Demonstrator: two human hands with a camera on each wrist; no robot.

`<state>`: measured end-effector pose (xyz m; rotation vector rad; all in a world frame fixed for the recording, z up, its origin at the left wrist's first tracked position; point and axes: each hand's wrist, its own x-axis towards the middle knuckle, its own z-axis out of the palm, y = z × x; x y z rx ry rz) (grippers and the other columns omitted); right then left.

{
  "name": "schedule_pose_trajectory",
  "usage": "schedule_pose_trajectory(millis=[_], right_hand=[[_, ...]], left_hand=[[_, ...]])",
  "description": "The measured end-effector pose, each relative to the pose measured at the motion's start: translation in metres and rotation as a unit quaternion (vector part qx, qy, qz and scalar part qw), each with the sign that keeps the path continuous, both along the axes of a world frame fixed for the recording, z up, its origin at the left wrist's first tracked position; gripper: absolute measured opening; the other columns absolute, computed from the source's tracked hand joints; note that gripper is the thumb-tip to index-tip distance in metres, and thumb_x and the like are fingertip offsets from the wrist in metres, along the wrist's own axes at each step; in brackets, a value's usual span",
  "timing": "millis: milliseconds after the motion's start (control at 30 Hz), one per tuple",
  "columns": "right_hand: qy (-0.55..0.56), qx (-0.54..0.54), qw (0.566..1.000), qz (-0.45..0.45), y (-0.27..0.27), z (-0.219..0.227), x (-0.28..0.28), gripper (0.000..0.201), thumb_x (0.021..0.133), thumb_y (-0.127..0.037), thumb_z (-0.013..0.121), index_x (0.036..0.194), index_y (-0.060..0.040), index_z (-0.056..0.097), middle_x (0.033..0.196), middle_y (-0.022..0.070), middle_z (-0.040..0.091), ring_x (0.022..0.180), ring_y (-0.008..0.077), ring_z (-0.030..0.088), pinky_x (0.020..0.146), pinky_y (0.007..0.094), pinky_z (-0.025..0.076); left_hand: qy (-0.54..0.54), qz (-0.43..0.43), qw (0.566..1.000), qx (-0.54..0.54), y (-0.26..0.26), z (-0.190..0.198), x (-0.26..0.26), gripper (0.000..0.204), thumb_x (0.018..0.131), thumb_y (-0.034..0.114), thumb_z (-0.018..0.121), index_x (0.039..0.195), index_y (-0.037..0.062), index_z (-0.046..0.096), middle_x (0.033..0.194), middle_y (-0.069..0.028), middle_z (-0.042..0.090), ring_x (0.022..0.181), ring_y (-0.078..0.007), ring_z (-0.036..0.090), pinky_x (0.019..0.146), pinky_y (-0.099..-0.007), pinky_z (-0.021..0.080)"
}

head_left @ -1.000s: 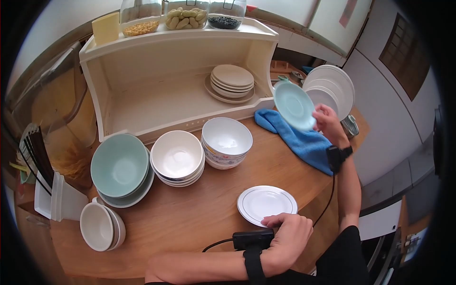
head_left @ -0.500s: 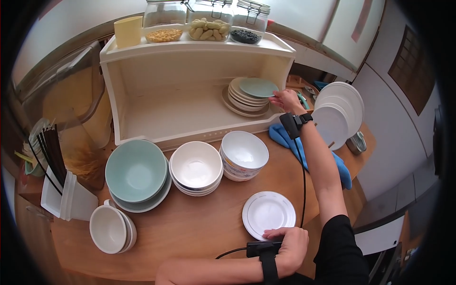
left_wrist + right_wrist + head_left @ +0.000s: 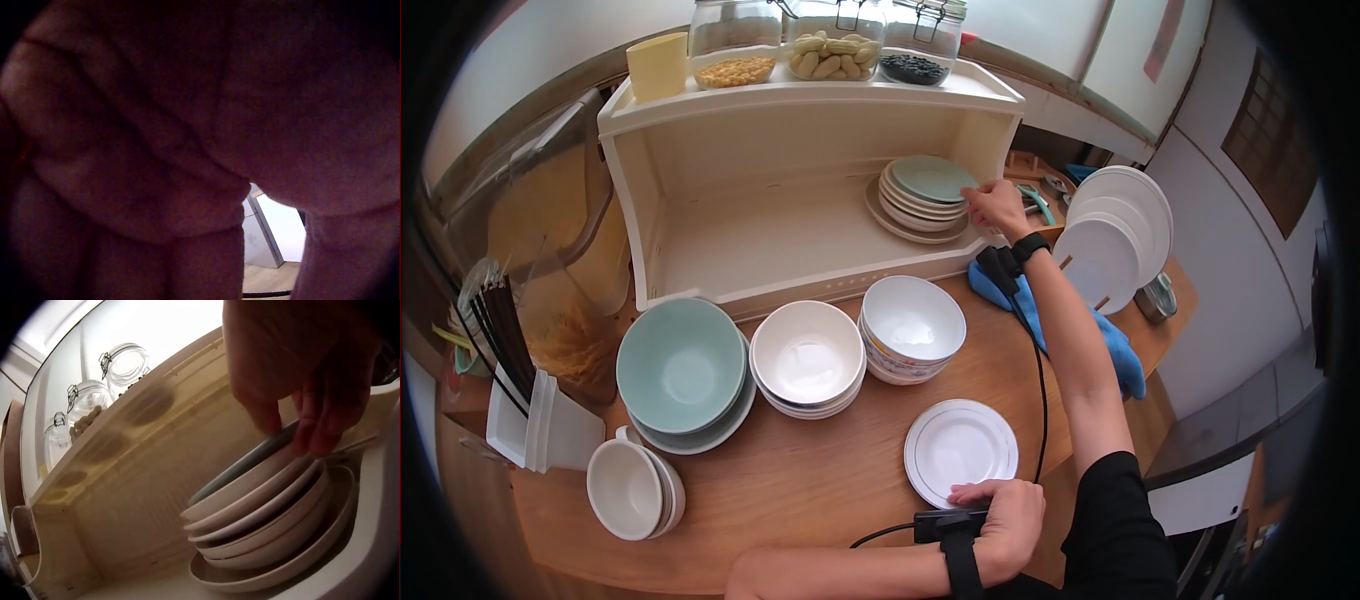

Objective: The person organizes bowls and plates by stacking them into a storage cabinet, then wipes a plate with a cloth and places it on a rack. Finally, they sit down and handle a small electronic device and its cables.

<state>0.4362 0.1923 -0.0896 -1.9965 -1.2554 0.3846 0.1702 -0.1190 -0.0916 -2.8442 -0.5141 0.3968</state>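
A person stands at a wooden bench [image 3: 820, 480] carrying a cream shelf unit [image 3: 800, 110]. The right hand [image 3: 997, 207] reaches to one o'clock, its fingers curled over the rim of one pale green saucer [image 3: 932, 178], which lies on top of a stack of beige plates [image 3: 915, 212] inside the shelf unit. The left hand [image 3: 1003, 520] rests at six o'clock, fingers bent onto the near edge of one white plate [image 3: 960, 450] lying flat on the bench. At ten o'clock sit three stacks of bowls: green [image 3: 682, 365], white [image 3: 807, 355], and patterned [image 3: 911, 320]. Three glass jars [image 3: 833, 42] stand on the shelf top. One blue cloth [image 3: 1115, 350] lies at three o'clock.
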Motion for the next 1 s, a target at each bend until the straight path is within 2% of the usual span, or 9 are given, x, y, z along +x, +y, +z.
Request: schedule_pose_trajectory(millis=[167, 300, 400, 467, 500, 633, 767, 833, 1000], right_hand=[[-0.05, 0.033, 0.998, -0.025, -0.016, 0.004, -0.007, 0.043, 0.09, -0.038, 0.069, 0.078, 0.0036, 0.071, 0.065, 0.0092, 0.07, 0.053, 0.0163, 0.069, 0.053, 0.0295, 0.056], [-0.138, 0.146, 0.977, 0.064, -0.073, 0.012, -0.007, 0.043, 0.093, -0.038, 0.067, 0.074, 0.0007, 0.068, 0.057, 0.0077, 0.065, 0.046, 0.0146, 0.062, 0.046, 0.0301, 0.048], [-0.158, -0.001, 0.972, 0.175, -0.14, 0.009, -0.023, 0.042, 0.091, -0.036, 0.073, 0.071, 0.0008, 0.067, 0.054, 0.0042, 0.058, 0.049, 0.0111, 0.058, 0.048, 0.0276, 0.045], [-0.016, -0.2, 0.954, 0.224, -0.185, 0.011, -0.048, 0.04, 0.091, -0.04, 0.075, 0.08, -0.0018, 0.072, 0.064, 0.0022, 0.064, 0.057, 0.0087, 0.061, 0.051, 0.0262, 0.047], [-0.141, -0.259, 0.902, 0.316, -0.199, 0.007, -0.048, 0.043, 0.091, -0.045, 0.073, 0.082, -0.0023, 0.072, 0.066, 0.0029, 0.065, 0.063, 0.0106, 0.066, 0.056, 0.0264, 0.05], [0.058, -0.394, 0.857, 0.328, -0.235, -0.013, -0.071, 0.038, 0.097, -0.041, 0.067, 0.087, -0.0038, 0.072, 0.061, 0.0019, 0.062, 0.054, 0.0093, 0.058, 0.049, 0.0257, 0.045], [0.079, -0.359, 0.848, 0.381, -0.244, -0.033, -0.052, 0.031, 0.1, -0.031, 0.065, 0.089, -0.003, 0.07, 0.062, 0.001, 0.062, 0.052, 0.0075, 0.057, 0.047, 0.0242, 0.043], [0.234, -0.335, 0.831, 0.377, -0.249, -0.04, -0.039, 0.026, 0.1, -0.025, 0.066, 0.089, -0.0013, 0.068, 0.065, 0.0013, 0.064, 0.052, 0.0074, 0.057, 0.047, 0.0244, 0.043], [0.228, -0.297, 0.854, 0.361, -0.263, -0.016, -0.035, 0.021, 0.098, -0.022, 0.067, 0.093, -0.0016, 0.067, 0.068, 0.0021, 0.066, 0.056, 0.0084, 0.063, 0.05, 0.0241, 0.048]], left_hand=[[0.023, -0.017, 1.0, 0.009, -0.001, -0.005, 0.002, 0.029, 0.084, 0.013, 0.058, 0.093, -0.0075, 0.076, 0.081, -0.0298, 0.072, 0.061, -0.0335, 0.073, 0.049, -0.0415, 0.059], [0.005, -0.011, 1.0, 0.0, -0.001, -0.011, 0.003, 0.027, 0.082, 0.013, 0.061, 0.09, -0.0082, 0.076, 0.078, -0.0326, 0.07, 0.061, -0.035, 0.072, 0.05, -0.0458, 0.059], [0.025, -0.033, 0.999, -0.007, 0.0, -0.014, 0.005, 0.027, 0.082, 0.013, 0.061, 0.091, -0.008, 0.076, 0.079, -0.0322, 0.071, 0.06, -0.0334, 0.072, 0.049, -0.0439, 0.059], [0.017, -0.014, 1.0, 0.008, -0.002, -0.018, 0.006, 0.027, 0.081, 0.013, 0.061, 0.092, -0.0071, 0.076, 0.079, -0.0315, 0.071, 0.06, -0.0323, 0.072, 0.049, -0.0427, 0.058], [0.016, -0.017, 1.0, 0.008, -0.003, -0.017, 0.007, 0.027, 0.081, 0.013, 0.061, 0.092, -0.0071, 0.076, 0.079, -0.0315, 0.071, 0.06, -0.0323, 0.072, 0.049, -0.0427, 0.058], [-0.001, -0.007, 1.0, 0.017, -0.004, -0.019, 0.006, 0.026, 0.08, 0.013, 0.062, 0.091, -0.0054, 0.077, 0.08, -0.0309, 0.071, 0.061, -0.0323, 0.073, 0.049, -0.0427, 0.058], [-0.023, -0.029, 0.999, 0.013, -0.008, -0.023, 0.005, 0.022, 0.08, 0.013, 0.063, 0.088, -0.0026, 0.077, 0.075, -0.0271, 0.072, 0.061, -0.0325, 0.073, 0.049, -0.0439, 0.058], [-0.042, -0.051, 0.998, 0.0, -0.007, -0.022, 0.003, 0.021, 0.08, 0.013, 0.064, 0.086, -0.0012, 0.077, 0.072, -0.0244, 0.072, 0.06, -0.032, 0.072, 0.049, -0.0443, 0.058], [-0.077, -0.07, 0.994, -0.019, -0.01, -0.024, 0.004, 0.019, 0.082, 0.014, 0.063, 0.084, 0.0018, 0.078, 0.069, -0.0195, 0.071, 0.063, -0.0331, 0.072, 0.052, -0.046, 0.058]])
